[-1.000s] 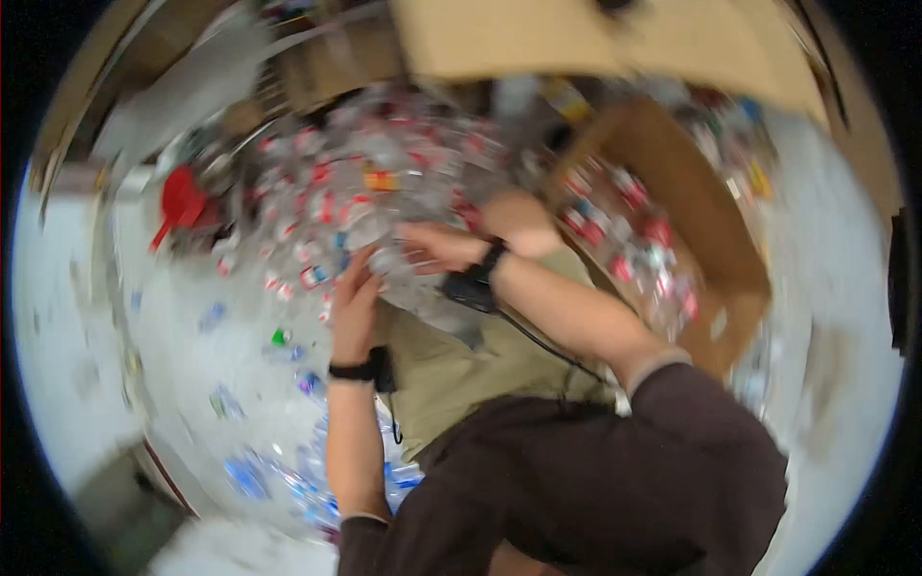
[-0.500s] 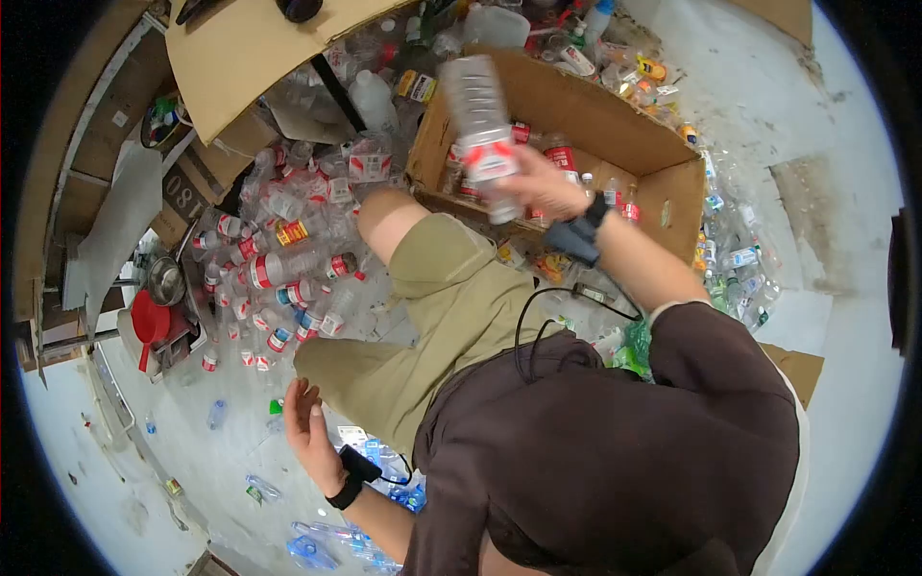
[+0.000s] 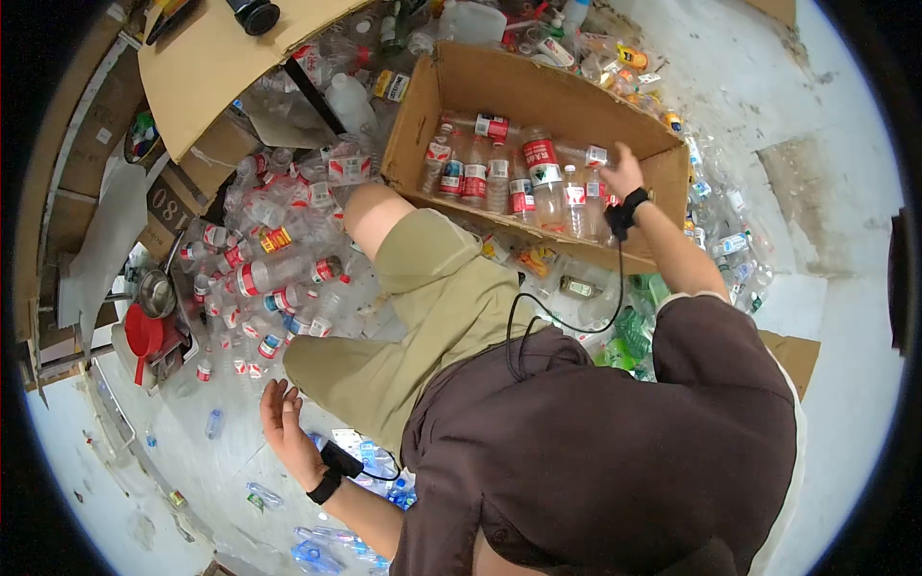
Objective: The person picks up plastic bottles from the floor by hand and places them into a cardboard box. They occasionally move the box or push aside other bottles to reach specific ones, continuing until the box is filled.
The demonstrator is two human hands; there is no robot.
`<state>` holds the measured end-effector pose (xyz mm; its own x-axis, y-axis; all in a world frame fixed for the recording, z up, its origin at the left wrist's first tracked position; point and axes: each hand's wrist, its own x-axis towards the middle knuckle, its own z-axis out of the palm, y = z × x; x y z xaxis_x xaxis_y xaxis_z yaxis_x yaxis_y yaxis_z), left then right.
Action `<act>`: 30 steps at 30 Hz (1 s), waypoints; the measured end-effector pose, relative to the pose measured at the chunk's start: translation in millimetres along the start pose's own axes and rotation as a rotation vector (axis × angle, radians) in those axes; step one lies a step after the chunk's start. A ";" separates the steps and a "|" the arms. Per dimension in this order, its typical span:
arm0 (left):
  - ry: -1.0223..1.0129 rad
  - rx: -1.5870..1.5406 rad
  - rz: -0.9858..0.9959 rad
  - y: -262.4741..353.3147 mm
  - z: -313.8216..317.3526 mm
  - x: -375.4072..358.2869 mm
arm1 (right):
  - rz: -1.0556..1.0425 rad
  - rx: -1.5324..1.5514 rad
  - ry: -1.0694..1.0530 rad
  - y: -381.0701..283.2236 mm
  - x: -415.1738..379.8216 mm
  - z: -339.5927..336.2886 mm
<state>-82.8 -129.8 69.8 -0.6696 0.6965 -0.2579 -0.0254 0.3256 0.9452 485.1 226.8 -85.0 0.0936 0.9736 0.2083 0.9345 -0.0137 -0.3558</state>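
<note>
My right hand (image 3: 624, 173) is over the right part of a cardboard box (image 3: 658, 187), its fingers apart and holding nothing. Close to its fingertips lies a clear plastic bottle (image 3: 576, 154) on its side, with a small white and red label. Inside the box stand several clear bottles with red labels, among them a larger bottle (image 3: 543, 175) in the middle. My left hand (image 3: 288, 432) hovers beside my left knee, palm facing inward, fingers loosely spread with nothing in them. Both wrists wear black straps with small devices and cables.
A heap of clear bottles (image 3: 259, 278) covers the floor left of my legs. More bottles (image 3: 735, 245) lie right of the box, and green ones (image 3: 629, 336) near my right hip. Blue-tinted bottles (image 3: 317, 552) are behind my left arm. A red pan (image 3: 144, 336) sits far left.
My right hand has let go of a large clear bottle with a red and white label and moved right over the box. My left hand has shifted slightly left and down.
</note>
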 end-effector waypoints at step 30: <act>-0.127 0.484 -0.466 -187.3 89.0 252.8 | 0.537 1.726 -1.690 -461.0 -88.5 101.7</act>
<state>-181.2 42.2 -190.2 -0.5759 0.4745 -0.6657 0.0652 0.8384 0.5412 11.1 170.2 -32.1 -0.8995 0.2486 -0.3592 -0.1052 -0.9213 -0.3743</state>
